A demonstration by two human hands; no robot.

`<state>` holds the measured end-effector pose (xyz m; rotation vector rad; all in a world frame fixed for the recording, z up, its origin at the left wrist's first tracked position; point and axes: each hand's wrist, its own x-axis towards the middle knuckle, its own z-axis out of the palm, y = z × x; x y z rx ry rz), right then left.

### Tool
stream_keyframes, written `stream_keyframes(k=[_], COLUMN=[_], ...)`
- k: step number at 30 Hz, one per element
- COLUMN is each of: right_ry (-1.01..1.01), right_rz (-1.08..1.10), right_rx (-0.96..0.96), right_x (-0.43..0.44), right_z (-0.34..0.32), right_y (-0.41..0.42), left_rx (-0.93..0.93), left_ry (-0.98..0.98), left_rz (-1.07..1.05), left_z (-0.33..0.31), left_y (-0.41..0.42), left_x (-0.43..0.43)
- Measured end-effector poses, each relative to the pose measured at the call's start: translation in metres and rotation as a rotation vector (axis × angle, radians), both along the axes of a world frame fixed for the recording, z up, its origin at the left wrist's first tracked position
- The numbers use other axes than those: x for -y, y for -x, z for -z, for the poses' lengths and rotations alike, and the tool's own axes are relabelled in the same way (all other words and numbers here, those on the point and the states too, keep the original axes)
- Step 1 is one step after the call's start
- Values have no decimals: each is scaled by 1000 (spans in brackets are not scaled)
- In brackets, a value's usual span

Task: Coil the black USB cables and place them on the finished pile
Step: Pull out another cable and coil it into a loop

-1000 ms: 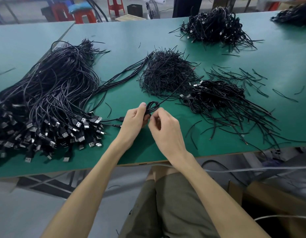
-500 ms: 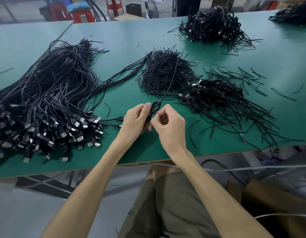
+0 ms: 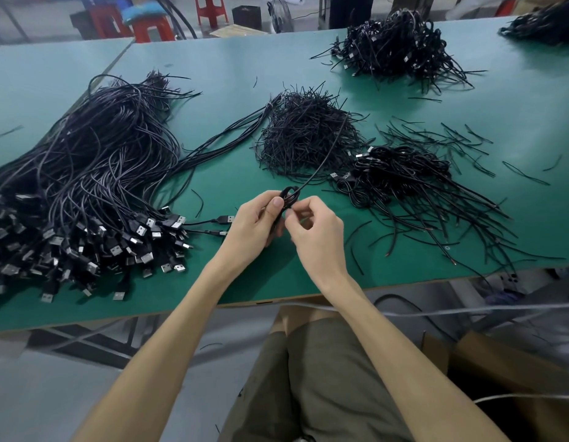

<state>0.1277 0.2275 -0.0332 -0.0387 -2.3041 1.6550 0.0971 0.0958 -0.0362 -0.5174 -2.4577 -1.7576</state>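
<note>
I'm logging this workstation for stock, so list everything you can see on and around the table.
table: one, green, across view
loose USB cables: one big bundle, black, table left
short wire pieces: one heap, black, table centre
finished pile: one, black, right of centre
far cable piles: two, black, back right
stools: about three, red, behind table
coiled cable: one, black, in both hands
left hand: one, grips the coil
right hand: one, pinches the coil

Even overhead light, soft shadows (edges warped)
</note>
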Motion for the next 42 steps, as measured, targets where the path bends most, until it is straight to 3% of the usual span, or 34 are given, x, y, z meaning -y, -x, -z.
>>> stream_keyframes(k=[8, 31, 36, 42], right_ry=[151, 249, 253, 247], right_rz=[-19, -12, -5, -27], right_rx=[19, -21, -24, -30], right_x=[-6, -7, -7, -8], right_z=[0, 7, 6, 6], right_y=[1, 6, 5, 5], left_rx=[8, -17, 29, 11], left_ry=[-28, 113, 24, 55], left_rz=[10, -35, -83, -90], left_z=[-1, 2, -1, -2], left_y=[0, 0, -1, -1], left_x=[-1, -4, -5, -4])
